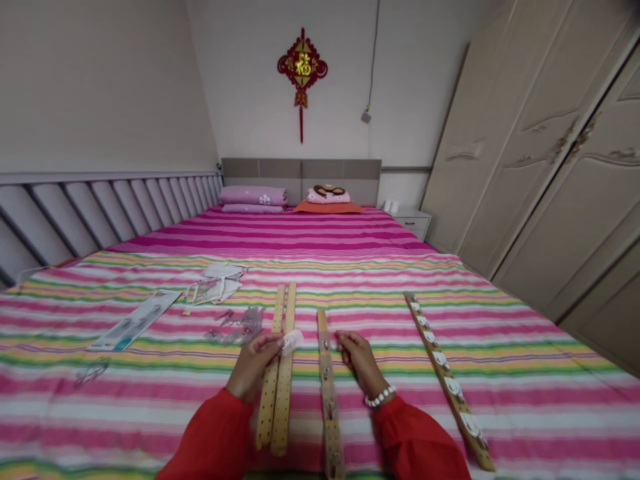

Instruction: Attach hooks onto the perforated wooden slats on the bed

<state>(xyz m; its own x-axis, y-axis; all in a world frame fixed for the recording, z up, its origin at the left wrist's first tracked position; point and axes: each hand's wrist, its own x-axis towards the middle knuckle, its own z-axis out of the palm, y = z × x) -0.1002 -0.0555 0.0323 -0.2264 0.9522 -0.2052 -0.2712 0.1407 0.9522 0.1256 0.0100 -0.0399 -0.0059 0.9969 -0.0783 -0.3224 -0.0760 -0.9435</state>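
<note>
As the striped bed (pixel 500 407) spread beneath the hands, four perforated wooden strips (pixel 285 387) lay on it — two side by side under the left hand (pixel 253 367), whose fingers (pixel 270 341) pinched one small white piece (pixel 293 340); the right hand (pixel 357 357), its fingers (pixel 344 340) open and empty, hung just beside the third — the fourth lay well off to the right.

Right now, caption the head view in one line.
Left hand pinches a white piece over two perforated wooden strips; right hand beside a third strip on a striped bed.
</note>
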